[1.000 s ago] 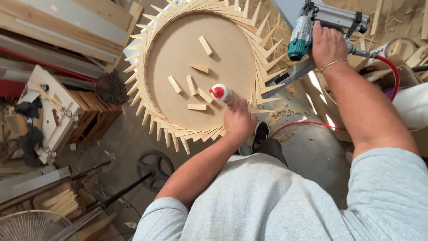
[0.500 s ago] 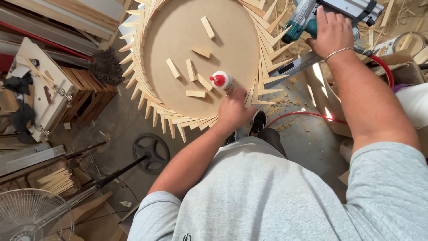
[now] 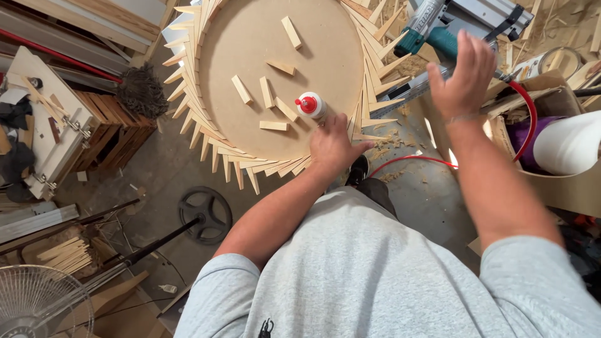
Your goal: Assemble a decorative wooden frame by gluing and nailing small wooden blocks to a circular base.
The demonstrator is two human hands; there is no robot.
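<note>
My left hand (image 3: 333,147) rests just below the middle of the frame, on the lower edge of the round, flat disc of smooth tan fibreboard (image 3: 250,37), with its fingers loosely spread and the thumb pointing right; the fingertips sit right at the small white plastic glue bottle with a red cap (image 3: 310,105), which stands upright on the disc. I cannot tell whether they touch it or only lie beside it. To the left of the bottle, several short pale wooden blocks (image 3: 273,126) (cut square, raw-edged) lie scattered flat on the board. Around the disc's rim runs a ring of thin, pointed wooden slats (image 3: 220,160), fanned outward like sun rays, pale and lightly grained.

My right hand (image 3: 463,75) is raised in the upper right of the frame, fingers open and slightly blurred, holding nothing, just beside the handle of the teal and grey pneumatic nail gun (image 3: 432,28) that lies at the top right. A thin red air hose (image 3: 413,159) curls across the dusty grey concrete floor (image 3: 163,175), which is strewn with sawdust. At the lower left stand a black round cast-iron base (image 3: 205,215) and a wire fan grille (image 3: 37,307).
</note>
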